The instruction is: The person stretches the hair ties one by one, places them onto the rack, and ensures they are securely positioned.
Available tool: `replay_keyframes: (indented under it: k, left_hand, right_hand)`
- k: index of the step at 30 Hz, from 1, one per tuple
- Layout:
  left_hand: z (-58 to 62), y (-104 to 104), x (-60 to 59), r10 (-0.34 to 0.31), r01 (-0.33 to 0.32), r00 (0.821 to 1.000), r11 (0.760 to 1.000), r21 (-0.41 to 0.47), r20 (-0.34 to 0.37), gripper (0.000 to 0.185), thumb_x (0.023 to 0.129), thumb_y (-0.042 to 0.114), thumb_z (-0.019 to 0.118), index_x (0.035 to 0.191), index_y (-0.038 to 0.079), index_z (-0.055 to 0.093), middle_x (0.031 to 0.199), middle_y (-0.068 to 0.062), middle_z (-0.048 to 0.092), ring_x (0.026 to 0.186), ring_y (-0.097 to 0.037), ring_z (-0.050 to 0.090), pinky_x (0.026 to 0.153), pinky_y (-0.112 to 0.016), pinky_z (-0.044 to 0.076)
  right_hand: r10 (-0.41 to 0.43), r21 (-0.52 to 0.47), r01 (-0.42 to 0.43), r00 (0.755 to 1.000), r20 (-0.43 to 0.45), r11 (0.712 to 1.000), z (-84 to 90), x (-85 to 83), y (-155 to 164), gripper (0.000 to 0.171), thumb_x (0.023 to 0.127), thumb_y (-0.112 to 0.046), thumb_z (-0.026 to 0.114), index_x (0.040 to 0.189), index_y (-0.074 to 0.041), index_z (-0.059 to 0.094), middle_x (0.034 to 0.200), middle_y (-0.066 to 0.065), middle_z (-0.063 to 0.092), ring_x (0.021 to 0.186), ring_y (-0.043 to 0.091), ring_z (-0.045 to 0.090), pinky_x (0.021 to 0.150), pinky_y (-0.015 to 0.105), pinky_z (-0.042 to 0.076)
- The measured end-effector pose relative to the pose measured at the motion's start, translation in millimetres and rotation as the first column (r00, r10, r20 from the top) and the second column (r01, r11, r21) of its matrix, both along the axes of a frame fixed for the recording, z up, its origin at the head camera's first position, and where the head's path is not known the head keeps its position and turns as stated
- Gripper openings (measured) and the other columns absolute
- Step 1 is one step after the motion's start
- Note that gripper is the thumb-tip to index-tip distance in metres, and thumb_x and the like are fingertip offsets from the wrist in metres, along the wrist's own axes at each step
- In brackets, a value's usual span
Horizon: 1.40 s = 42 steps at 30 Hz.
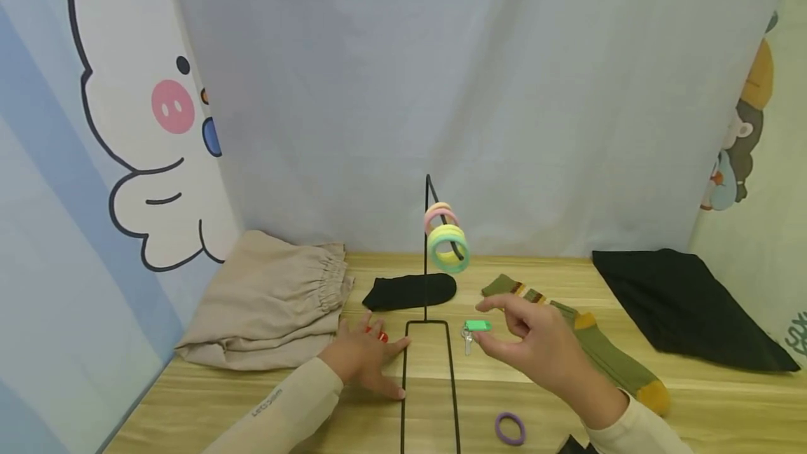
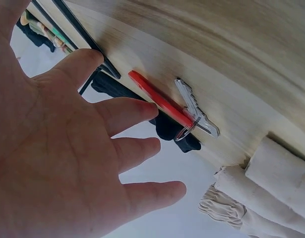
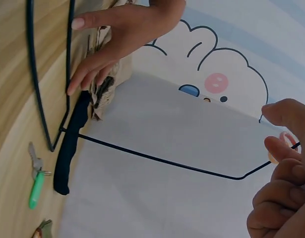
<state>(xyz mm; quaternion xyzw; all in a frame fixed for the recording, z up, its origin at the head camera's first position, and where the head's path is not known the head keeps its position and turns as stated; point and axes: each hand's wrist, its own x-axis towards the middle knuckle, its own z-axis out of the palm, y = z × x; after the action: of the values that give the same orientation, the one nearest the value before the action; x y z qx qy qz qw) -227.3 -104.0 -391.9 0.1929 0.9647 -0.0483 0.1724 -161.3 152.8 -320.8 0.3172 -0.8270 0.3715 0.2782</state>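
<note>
Lower edge of the head view: purple hair tie (image 1: 510,429), lying flat on the wooden table (image 1: 693,398), just right of the black wire stand's base (image 1: 429,384) and just left of the right sleeve.

Lower centre, left of the stand: left hand (image 1: 366,359), palm down on the table, fingers spread and straight, holding nothing; its fingertips lie against the left rail of the wire base. In the left wrist view the same hand (image 2: 68,148) is open, with a key on a red tag (image 2: 159,104) lying on the wood beyond the fingers; whether a finger touches it cannot be told. In the head view only a bit of red (image 1: 381,334) shows above the knuckles.

Lower centre, right of the stand: right hand (image 1: 539,349), raised over the table, fingers loosely curled, empty. The right wrist view shows its fingers (image 3: 278,198) bent, with nothing between them.

Just left of the right hand's fingertips: key with green tag (image 1: 474,330), flat on the table, close to the right rail of the wire base, apart from the hand.

Middle of the frame: black sock (image 1: 410,291) behind the stand's upright; olive striped sock (image 1: 592,342) running to the lower right, partly under the right hand.

Centre, above the table: pink, yellow and green hair ties (image 1: 446,237) hanging on the stand's arm.

Far left: beige folded garment (image 1: 271,300). Far right: black cloth (image 1: 681,307).

Behind: pale curtain (image 1: 441,90), cartoon panel (image 1: 126,125) at upper left.
</note>
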Motion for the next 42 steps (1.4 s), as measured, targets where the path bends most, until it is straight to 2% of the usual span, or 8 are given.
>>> replay_keyframes:
  k: [7,10,16,22,25,31,37,42]
  left_hand:
    - [2.1,-0.5,0.9,0.002,-0.002,1.0,1.0,0.014,0.009,0.088,0.066,0.078,0.056,0.143,0.046,0.025,0.152,-0.015,0.022,0.142,-0.039,0.006,0.104,-0.068,0.009]
    - [2.9,-0.4,1.6,0.0,0.0,1.0,1.0,0.015,0.014,0.088,0.067,0.078,0.055,0.143,0.046,0.025,0.153,-0.015,0.022,0.142,-0.039,0.005,0.105,-0.068,0.009]
    - [4.5,-0.3,2.8,-0.009,0.009,1.0,1.0,0.024,0.005,0.088,0.068,0.077,0.056,0.143,0.044,0.025,0.152,-0.015,0.022,0.142,-0.039,0.006,0.104,-0.068,0.01]
    - [5.1,-0.6,2.8,-0.01,0.009,1.0,1.0,0.02,0.005,0.088,0.067,0.077,0.056,0.143,0.045,0.025,0.152,-0.015,0.023,0.142,-0.039,0.007,0.104,-0.068,0.011]
    - [5.3,-1.2,2.0,-0.012,0.012,1.0,1.0,0.02,0.006,0.088,0.067,0.078,0.055,0.143,0.045,0.026,0.152,-0.014,0.023,0.142,-0.039,0.008,0.104,-0.068,0.012]
    - [4.9,-1.2,1.8,-0.007,0.007,1.0,1.0,0.016,0.002,0.088,0.067,0.078,0.055,0.143,0.045,0.026,0.152,-0.015,0.023,0.142,-0.039,0.007,0.104,-0.068,0.011]
    - [4.4,-0.3,3.3,-0.006,0.006,1.0,1.0,0.004,0.0,0.088,0.067,0.078,0.055,0.143,0.046,0.026,0.152,-0.014,0.024,0.142,-0.039,0.009,0.104,-0.068,0.013]
    - [4.5,0.3,3.8,-0.001,0.001,1.0,1.0,0.005,0.006,0.087,0.067,0.078,0.055,0.143,0.045,0.026,0.152,-0.014,0.024,0.142,-0.038,0.008,0.105,-0.067,0.012]
  right_hand:
    - [-0.006,0.076,-0.004,0.991,0.131,0.997,-24.3,0.2,9.4,0.02,0.073,-0.018,0.078,0.089,-0.021,0.067,0.053,-0.014,0.023,0.049,-0.007,0.017,0.042,0.014,0.027]
    - [0.008,0.122,-0.04,0.968,0.251,0.992,-32.6,0.9,14.9,0.019,0.075,-0.026,0.077,0.091,-0.02,0.067,0.055,-0.014,0.024,0.049,-0.006,0.018,0.044,0.016,0.03]
    - [0.01,0.237,-0.159,0.848,0.53,0.958,-47.8,0.4,30.0,0.031,0.074,-0.034,0.076,0.096,-0.014,0.068,0.055,-0.013,0.027,0.047,-0.003,0.021,0.044,0.018,0.031]
    - [0.013,0.286,-0.27,0.748,0.663,0.92,-66.1,-4.2,46.0,0.033,0.071,-0.032,0.078,0.097,-0.013,0.067,0.057,-0.012,0.029,0.049,0.0,0.023,0.047,0.019,0.029]
    - [-0.014,0.327,-0.299,0.719,0.695,0.896,-72.7,-5.5,52.2,0.038,0.068,-0.033,0.08,0.1,-0.017,0.066,0.058,-0.013,0.032,0.05,0.0,0.025,0.047,0.019,0.027]
    - [0.011,0.363,-0.355,0.728,0.686,0.862,-79.7,-5.7,56.9,0.035,0.067,-0.028,0.08,0.098,-0.022,0.066,0.057,-0.016,0.036,0.049,-0.002,0.028,0.045,0.017,0.029]
    - [0.028,0.345,-0.359,0.727,0.686,0.867,-79.8,-2.8,53.5,0.021,0.072,-0.024,0.076,0.09,-0.024,0.066,0.054,-0.016,0.034,0.045,-0.003,0.024,0.042,0.015,0.024]
    - [0.027,0.341,-0.306,0.778,0.627,0.889,-75.3,-0.1,47.4,0.015,0.076,-0.028,0.074,0.087,-0.026,0.064,0.052,-0.015,0.028,0.044,-0.001,0.018,0.042,0.016,0.022]
